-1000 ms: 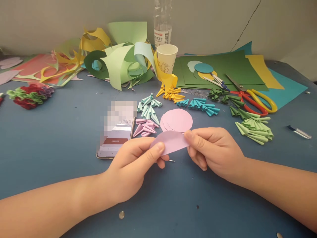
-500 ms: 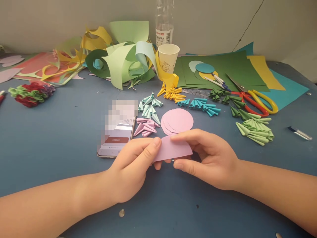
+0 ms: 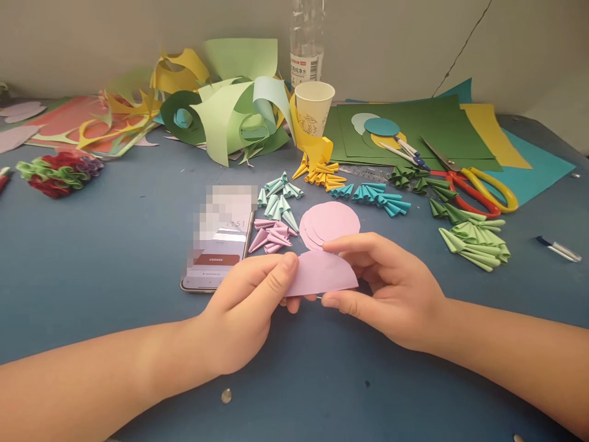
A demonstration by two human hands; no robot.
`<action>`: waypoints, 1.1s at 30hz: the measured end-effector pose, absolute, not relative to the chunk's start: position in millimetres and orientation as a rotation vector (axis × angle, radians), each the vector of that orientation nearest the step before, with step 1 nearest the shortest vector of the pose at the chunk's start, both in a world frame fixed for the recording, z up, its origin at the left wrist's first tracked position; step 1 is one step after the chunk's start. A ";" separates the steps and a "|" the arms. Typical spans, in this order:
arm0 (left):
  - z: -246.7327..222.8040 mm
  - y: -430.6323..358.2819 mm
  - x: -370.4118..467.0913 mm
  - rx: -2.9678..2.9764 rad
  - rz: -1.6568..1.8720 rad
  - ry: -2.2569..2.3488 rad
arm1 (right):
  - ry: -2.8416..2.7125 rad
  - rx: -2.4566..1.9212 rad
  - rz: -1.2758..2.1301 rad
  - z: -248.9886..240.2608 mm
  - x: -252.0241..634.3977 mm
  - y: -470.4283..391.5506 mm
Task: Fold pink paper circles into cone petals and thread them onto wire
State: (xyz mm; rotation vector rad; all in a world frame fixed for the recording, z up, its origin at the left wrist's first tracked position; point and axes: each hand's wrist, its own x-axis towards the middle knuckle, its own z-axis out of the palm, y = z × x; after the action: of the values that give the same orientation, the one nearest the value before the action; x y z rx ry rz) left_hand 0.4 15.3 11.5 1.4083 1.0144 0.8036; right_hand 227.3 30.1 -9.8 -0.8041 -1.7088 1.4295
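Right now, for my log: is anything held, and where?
Half-round pink paper, by its left end, in the left hand; right hand: grip unclear.

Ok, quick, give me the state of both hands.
Left hand: closed on the folded pink paper.
Right hand: partly open, thumb and fingers apart around the paper's other end.

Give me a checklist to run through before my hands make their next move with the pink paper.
1. Left hand gripping the half-disc: ok, thumb on top, fingers beneath.
2. Right hand pinching it: not ok, thumb and index finger stand apart around its right end.
3. Half-disc folded, not cut: cannot tell, only one face shows.
4. Pink discs at hand: ok, overlapping just beyond the hands; exact count unclear.
5. Scissors away from both hands: ok, lying at the far right.
6. Cup upright: ok.
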 end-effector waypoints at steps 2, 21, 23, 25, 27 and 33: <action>10.9 15.2 0.3 1.394 0.803 1.008 | -1.686 -0.839 1.443 -9.1 226.8 29.6; 10.1 13.0 -3.8 1.726 0.705 0.944 | -2.014 -0.694 1.180 3.6 229.2 39.0; 9.9 12.9 -3.5 1.688 0.719 0.957 | -2.098 -0.602 1.154 2.4 228.8 37.6; 9.7 12.7 -3.0 1.638 0.750 0.979 | -2.246 -0.428 1.071 0.8 227.1 32.7; 9.4 12.5 -2.6 1.586 0.786 0.999 | -2.445 -0.343 0.948 0.4 224.1 24.4; 10.7 12.5 -1.7 1.589 0.776 1.032 | -2.950 -0.298 0.754 11.5 214.4 2.7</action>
State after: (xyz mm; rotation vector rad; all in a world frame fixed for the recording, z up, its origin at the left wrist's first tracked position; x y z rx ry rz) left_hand -1.7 12.5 10.7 1.5894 1.0323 0.7757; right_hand 214.4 2.7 11.5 -0.2982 -2.9505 0.7543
